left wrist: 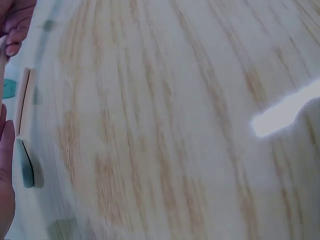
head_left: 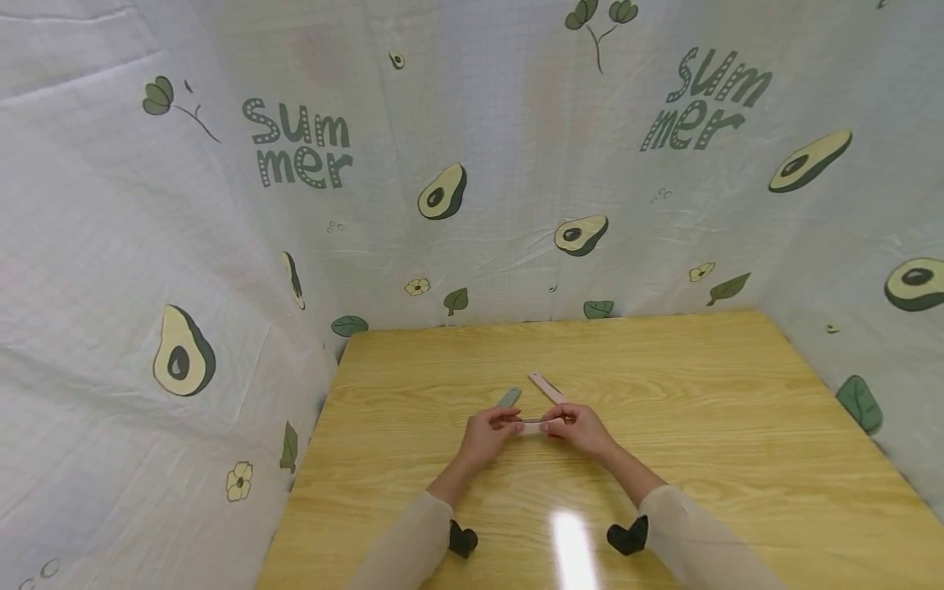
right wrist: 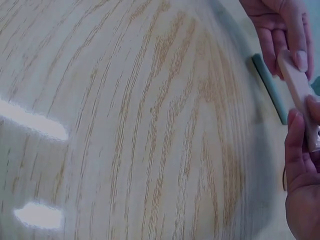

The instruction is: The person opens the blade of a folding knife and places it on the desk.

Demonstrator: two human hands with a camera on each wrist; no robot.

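A slim, pale pink bar (head_left: 532, 428) with rounded ends (right wrist: 295, 80) is held in the air just over the table, its upper edge dark in the head view. My left hand (head_left: 484, 436) pinches one end between thumb and fingers, while my right hand (head_left: 583, 429) pinches the other. Just beyond the hands lie two similar bars: a grey-green one (head_left: 510, 397) behind the left hand, and another pink one (head_left: 547, 388) with a dark slot behind the right. Fingers partly hide the held bar, so its exact kind cannot be told.
The wood-grain table (head_left: 413, 369) runs under both arms, with a bright glare patch near its front. White cloth (head_left: 501, 123) printed with avocados and leaves hangs around the back and both sides.
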